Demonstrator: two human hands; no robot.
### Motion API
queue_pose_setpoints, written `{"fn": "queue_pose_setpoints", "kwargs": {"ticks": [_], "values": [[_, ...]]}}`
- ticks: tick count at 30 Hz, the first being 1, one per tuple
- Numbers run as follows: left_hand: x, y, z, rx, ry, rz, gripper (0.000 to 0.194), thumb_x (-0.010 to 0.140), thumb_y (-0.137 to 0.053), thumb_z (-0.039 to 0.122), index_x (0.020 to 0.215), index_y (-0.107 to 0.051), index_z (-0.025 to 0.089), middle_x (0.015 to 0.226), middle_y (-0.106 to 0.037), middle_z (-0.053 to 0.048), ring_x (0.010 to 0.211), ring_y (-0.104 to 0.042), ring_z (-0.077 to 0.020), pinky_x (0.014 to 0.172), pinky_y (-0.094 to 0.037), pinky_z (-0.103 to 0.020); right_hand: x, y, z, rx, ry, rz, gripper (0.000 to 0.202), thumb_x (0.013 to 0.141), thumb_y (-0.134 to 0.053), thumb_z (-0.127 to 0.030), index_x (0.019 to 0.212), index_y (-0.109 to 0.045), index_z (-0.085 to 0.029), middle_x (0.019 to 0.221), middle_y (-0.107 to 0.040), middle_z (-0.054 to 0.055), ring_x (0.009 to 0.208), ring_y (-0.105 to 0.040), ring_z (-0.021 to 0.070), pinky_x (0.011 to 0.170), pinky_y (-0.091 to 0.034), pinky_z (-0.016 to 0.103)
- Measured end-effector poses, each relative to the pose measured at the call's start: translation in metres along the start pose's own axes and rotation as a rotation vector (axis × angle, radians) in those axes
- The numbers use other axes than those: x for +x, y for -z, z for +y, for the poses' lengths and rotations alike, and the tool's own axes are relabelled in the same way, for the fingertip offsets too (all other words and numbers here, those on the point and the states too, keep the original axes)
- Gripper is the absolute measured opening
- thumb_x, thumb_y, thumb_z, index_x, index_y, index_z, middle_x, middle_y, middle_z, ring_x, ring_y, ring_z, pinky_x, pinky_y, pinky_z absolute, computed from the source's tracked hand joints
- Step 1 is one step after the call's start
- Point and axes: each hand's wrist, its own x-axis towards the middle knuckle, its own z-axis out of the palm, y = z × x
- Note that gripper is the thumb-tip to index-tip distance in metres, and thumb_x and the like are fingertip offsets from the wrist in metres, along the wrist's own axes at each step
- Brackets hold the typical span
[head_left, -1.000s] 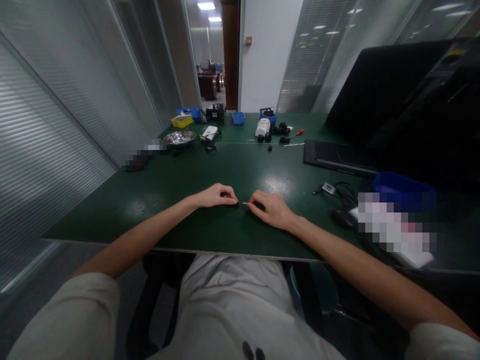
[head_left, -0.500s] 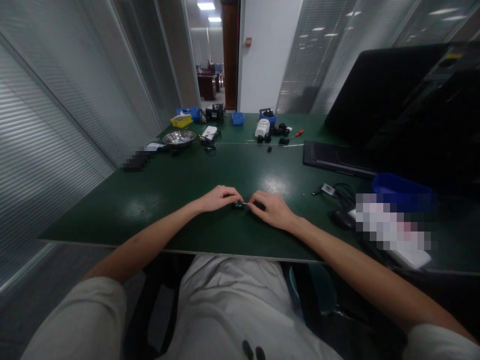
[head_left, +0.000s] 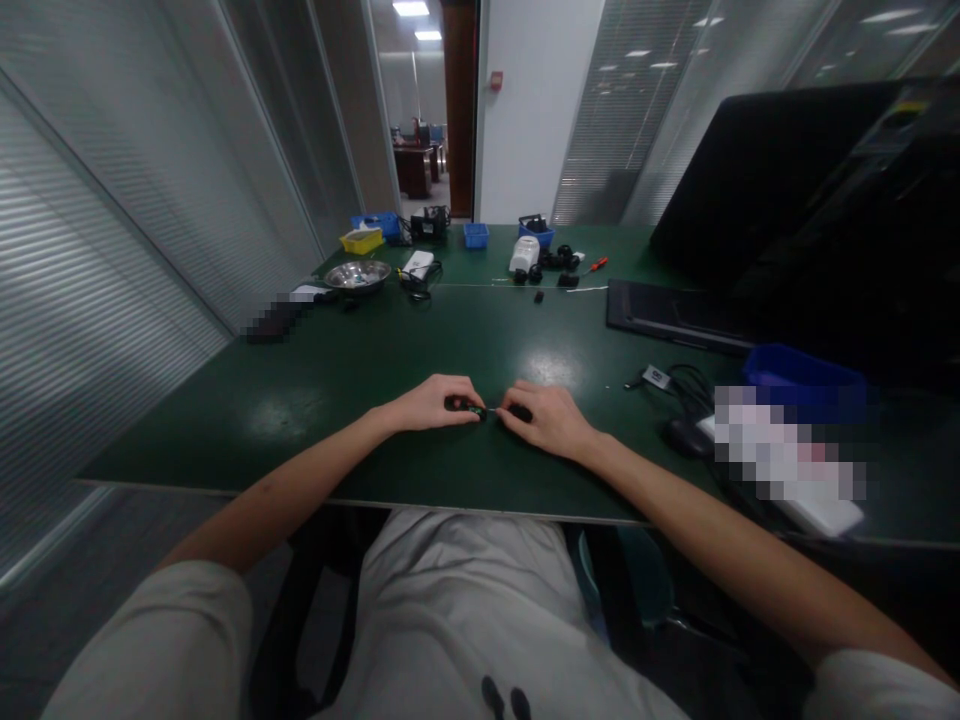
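My left hand (head_left: pixel 442 402) is closed around a small dark part (head_left: pixel 474 409) with some green on it, held low over the green table (head_left: pixel 420 470). Facing it from the right, my right hand (head_left: pixel 549 418) is closed too, in a pinch on a thin light-coloured piece (head_left: pixel 492 409). A dark shape (head_left: pixel 519 411) shows under its curled fingers; whether it is a handle I cannot tell. The tip of the thin piece is at or very near the small dark part, too small to see if they touch.
Toward the back stand a metal bowl (head_left: pixel 358 277), a yellow tray (head_left: pixel 361 241), a blue box (head_left: pixel 475 236) and a red screwdriver (head_left: pixel 598 265). On the right are a dark laptop-like slab (head_left: pixel 660 318), a black mouse (head_left: pixel 686 437) and a blue tray (head_left: pixel 802 382).
My left thumb has moved slightly down and right, and the small dark part now sits between my thumb and fingers. My right hand has barely moved.
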Motion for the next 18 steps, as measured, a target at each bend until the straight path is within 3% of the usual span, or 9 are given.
{"fn": "queue_pose_setpoints", "kwargs": {"ticks": [18], "values": [[0.0006, 0.0004, 0.0015, 0.009, -0.003, -0.001, 0.031, 0.097, -0.068, 0.040, 0.113, -0.078, 0.015, 0.100, -0.068, -0.011, 0.084, -0.062, -0.0174, 0.076, -0.048, -0.028, -0.0010, -0.0017, -0.0046, -0.062, 0.039, -0.013, 0.024, 0.105, -0.053, -0.042, 0.100, -0.068, -0.024, 0.095, -0.068, 0.004, 0.071, -0.057, 0.0161, 0.059, -0.026, 0.030]]}}
